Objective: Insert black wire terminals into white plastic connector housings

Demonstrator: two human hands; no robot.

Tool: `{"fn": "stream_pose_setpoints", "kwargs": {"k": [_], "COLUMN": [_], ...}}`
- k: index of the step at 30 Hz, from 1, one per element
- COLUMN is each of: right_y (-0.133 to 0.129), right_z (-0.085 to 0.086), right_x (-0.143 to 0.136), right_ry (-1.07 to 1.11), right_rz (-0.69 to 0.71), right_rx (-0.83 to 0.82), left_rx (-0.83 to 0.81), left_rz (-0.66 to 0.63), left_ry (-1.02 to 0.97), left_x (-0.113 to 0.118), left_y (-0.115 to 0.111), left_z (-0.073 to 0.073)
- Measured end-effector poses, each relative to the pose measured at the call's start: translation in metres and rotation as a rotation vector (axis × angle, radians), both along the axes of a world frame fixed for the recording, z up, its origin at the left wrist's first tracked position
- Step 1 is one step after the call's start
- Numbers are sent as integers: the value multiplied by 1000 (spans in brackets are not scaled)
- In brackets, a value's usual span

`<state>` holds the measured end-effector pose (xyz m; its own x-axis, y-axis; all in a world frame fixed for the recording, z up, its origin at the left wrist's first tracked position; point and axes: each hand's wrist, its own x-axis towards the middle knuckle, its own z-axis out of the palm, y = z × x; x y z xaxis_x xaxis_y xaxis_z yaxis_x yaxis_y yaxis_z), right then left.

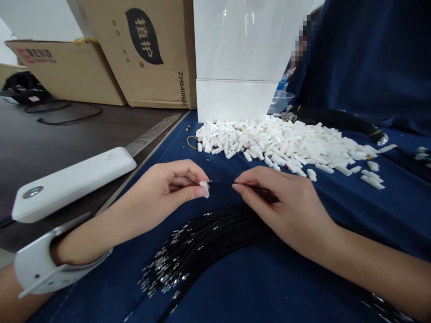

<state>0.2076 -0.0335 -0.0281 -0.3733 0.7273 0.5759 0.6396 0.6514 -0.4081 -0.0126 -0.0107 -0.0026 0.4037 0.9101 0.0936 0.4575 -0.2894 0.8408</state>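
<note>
Between the thumb and fingers of my left hand point(175, 186) is a small white plastic connector housing point(204, 188). A thin dark wire shows behind its fingers, and a tiny metal tip pokes out beside the housing. My right hand point(279, 195) pinches a thin black wire point(256, 185) between thumb and forefinger, to the right of the left hand with a gap between. Below both hands lies a bundle of black wires point(215, 235) with shiny metal terminals at their left ends. Beyond the hands spreads a heap of white connector housings point(269, 141).
Dark blue cloth point(242, 287) covers the work surface. A tall white board point(235, 58) stands behind the heap, beside a cardboard box point(158, 85). At left, a white power bank-like device point(74, 184) lies on the dark table. Another black wire bundle point(340, 119) lies at back right.
</note>
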Motion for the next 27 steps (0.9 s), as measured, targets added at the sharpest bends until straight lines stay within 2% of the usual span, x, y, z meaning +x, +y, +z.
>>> {"fn": "stream_pose_setpoints", "kwargs": {"k": [13,27], "right_y": [-1,-2], "right_z": [-1,0], "right_x": [3,2], "right_ry": [17,-41], "right_rz": [48,9], "right_rx": [30,-22], "left_rx": [45,79], "left_rz": [33,22], "left_ry": [7,86], "left_x": [-1,-1], "left_y": [-2,-3], "left_z": [0,0]}}
